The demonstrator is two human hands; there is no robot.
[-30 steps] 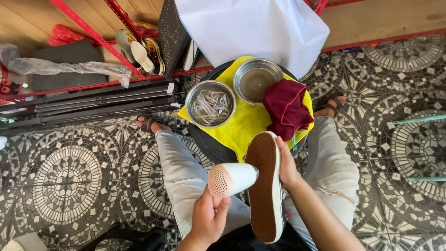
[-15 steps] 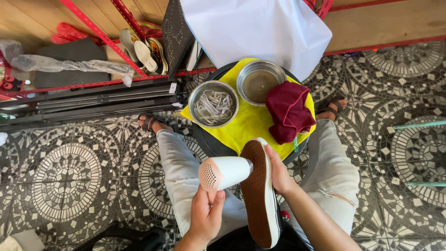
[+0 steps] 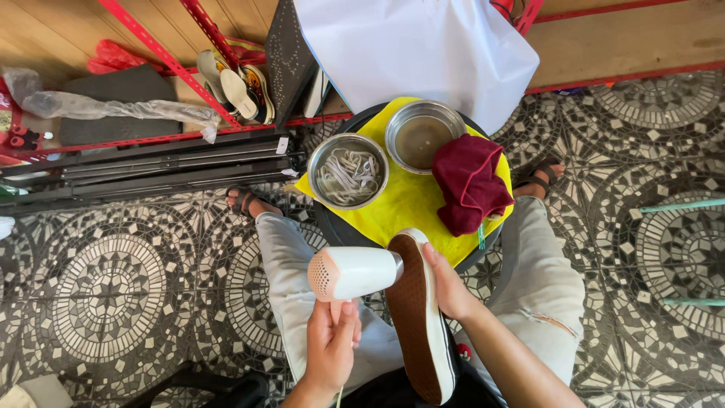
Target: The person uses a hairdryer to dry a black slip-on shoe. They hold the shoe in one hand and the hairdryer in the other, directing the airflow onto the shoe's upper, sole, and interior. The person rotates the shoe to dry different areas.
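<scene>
Dryer nudged toward shoe | left hand grips dryer, right hand holds shoe | bowls, maroon cloth beyond (clear)

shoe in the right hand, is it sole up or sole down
Sole up: the brown patterned sole of the shoe faces the camera, ringed by its white rim, held on edge by the right hand beside the hair dryer.

I have just one view, from the camera on the person's head, and it looks almost straight down over the lap. It sits close above the left hand and right hand, which fill the lower middle. The round table lies just beyond the knees at centre, and the top edge reaches the red shelf frame across the patterned floor
</scene>
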